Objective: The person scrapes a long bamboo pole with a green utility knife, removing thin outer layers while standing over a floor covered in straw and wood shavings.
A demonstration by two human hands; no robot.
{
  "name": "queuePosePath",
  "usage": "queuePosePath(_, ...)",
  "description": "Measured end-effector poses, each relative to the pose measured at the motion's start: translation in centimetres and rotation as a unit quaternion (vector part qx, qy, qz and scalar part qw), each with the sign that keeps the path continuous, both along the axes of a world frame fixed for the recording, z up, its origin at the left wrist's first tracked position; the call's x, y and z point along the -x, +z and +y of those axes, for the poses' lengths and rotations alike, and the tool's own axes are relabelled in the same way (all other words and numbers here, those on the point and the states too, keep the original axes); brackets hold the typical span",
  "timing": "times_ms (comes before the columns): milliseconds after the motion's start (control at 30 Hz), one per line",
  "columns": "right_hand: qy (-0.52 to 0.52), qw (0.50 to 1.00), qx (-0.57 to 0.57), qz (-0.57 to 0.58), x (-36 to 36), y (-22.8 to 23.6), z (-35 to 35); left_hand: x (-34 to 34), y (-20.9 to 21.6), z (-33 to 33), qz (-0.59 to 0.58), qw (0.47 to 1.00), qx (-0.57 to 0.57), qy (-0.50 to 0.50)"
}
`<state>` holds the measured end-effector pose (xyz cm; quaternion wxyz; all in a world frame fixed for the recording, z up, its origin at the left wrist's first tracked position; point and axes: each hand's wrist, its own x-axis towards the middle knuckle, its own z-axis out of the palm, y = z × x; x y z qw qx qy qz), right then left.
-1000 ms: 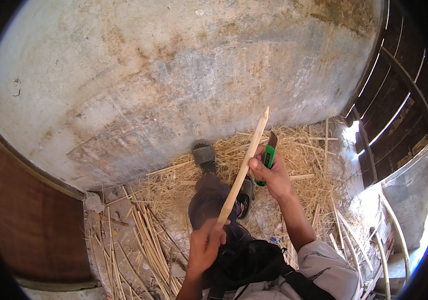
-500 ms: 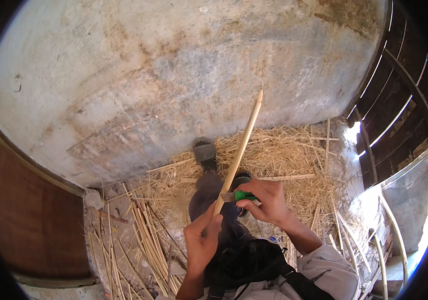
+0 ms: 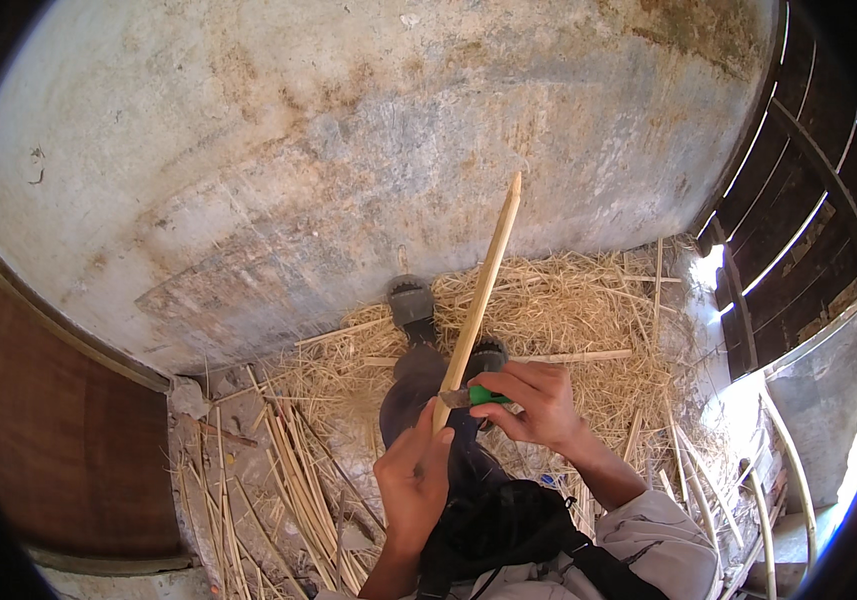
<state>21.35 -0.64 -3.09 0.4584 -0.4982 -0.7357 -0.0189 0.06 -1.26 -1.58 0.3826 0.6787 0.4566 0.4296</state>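
the pale wooden stick (image 3: 481,300) slants up from the person's lap, over the straw, its tip seen against the wall (image 3: 348,180). that far end is already pared to a point; the long faces look fairly smooth. near the lower end, the blade (image 3: 455,399) of a green cutter (image 3: 488,395) lies against the wood, so this part looks unfinished, though fingers hide how much is left to shave. the left hand (image 3: 416,475) is clamped on the stick's lower end; the right hand (image 3: 536,402) is wrapped around the cutter. farther out, straw-like shavings (image 3: 568,305) cover the floor, and slim strips (image 3: 293,470) lie at lower left. the one likely container, a black pouch (image 3: 503,525) at the waist, hides whatever it holds.
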Motion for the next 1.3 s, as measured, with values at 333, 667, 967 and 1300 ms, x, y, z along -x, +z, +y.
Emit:
queuePosePath(333, -0.007, 0.999, -0.045, -0.020, -0.2, 0.0, 0.2, -0.1, -0.6, 0.0, -0.009, 1.000, -0.020, -0.001)
queuePosePath(667, -0.060, 0.995, -0.067, -0.050, 0.5, 0.3, 0.1, 0.0, -0.9, 0.1, -0.018, 0.999, -0.029, -0.001)
queuePosePath(967, -0.070, 0.993, -0.074, -0.059, 0.6, -0.1, 0.5, 0.6, -0.4, -0.2, 0.002, 1.000, 0.030, 0.005)
queuePosePath(1300, -0.076, 0.991, -0.086, -0.065, 0.4, 0.1, 1.0, 0.7, -1.0, 0.0, 0.005, 0.999, -0.029, 0.016)
